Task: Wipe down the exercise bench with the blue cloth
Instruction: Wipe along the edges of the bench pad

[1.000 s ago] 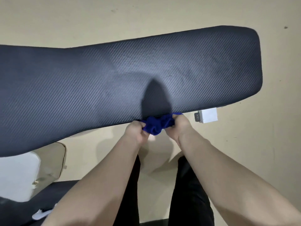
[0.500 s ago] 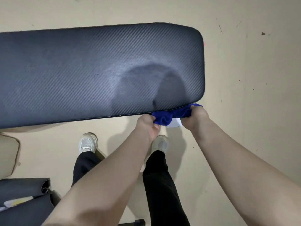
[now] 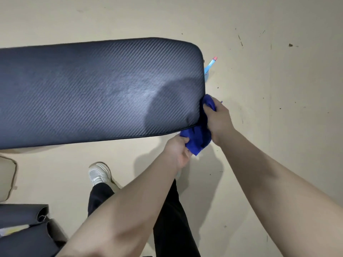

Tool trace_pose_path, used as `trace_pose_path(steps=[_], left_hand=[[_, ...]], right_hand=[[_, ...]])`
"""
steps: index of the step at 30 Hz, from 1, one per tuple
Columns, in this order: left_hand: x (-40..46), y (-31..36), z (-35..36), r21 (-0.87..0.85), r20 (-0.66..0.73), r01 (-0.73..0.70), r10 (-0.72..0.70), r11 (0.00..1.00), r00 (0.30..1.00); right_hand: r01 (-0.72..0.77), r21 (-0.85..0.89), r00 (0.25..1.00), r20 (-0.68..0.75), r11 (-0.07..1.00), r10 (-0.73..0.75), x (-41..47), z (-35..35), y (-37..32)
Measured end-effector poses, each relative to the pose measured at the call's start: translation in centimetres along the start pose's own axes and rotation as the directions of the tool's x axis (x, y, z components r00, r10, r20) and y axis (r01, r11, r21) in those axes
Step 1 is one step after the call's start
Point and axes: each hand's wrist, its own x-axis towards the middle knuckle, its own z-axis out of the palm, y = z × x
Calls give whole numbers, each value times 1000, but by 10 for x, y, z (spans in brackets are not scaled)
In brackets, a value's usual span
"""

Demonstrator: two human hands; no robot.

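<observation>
The right hand (image 3: 219, 123) is closed around the upper part of the blue cloth (image 3: 197, 137), with the fingers curled into the fabric, and the cloth is pressed by it against the short right-hand end of the exercise bench (image 3: 100, 89), close to the near right corner. The left hand (image 3: 177, 151) is held just below that corner, and the lower bunch of the cloth is pinched between its thumb and fingers. The cloth is thus wrapped around the near right corner of the pad, partly against the end face and partly hanging under the near edge. A darker rounded patch is seen on the textured black pad near that corner. Beyond the far right corner, a light blue object with a pink tip (image 3: 210, 64) is seen on the floor (image 3: 278, 89). Below the near edge, black trousers (image 3: 172, 219) and a white shoe (image 3: 99, 173) are seen, and dark padded rolls (image 3: 24, 232) lie at the lower left.
</observation>
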Motion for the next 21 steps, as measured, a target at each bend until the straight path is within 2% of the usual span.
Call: trace_pose_path(steps=[3,6,7,9,11,14,16,18,21], left_hand=[[-21,12,-18,40,-34,7,-5,999,999],[-50,31,-32,104,-54,3,2,995,999],[-61,38,-36,129,-64,-7,16,992,998],[-80,53,-53,165,-81,-58,73,985,994],[-97,68,-78,184,-105,-115,136,976,985],[-120,95,-124,234,-160,-116,155,965,975],[-139,111,-158,302,-177,-146,205,942,963],[-159,126,-190,358,-125,-221,281,907,951],[-190,140,-241,256,-123,-346,385,903,914]], right_hand=[[-6,-100,1000,20,995,8,-34,5,6],[-138,33,990,18,990,138,-61,10,-7],[-197,94,980,51,976,193,-70,15,-14],[-254,100,957,171,962,235,-88,31,-27],[-218,55,947,255,974,197,-106,54,-41],[-125,-20,941,315,992,125,-127,89,-59],[-3,-204,917,391,979,84,-138,114,-66],[97,-373,880,464,923,95,-152,143,-71],[163,-416,826,553,895,106,-181,200,-84]])
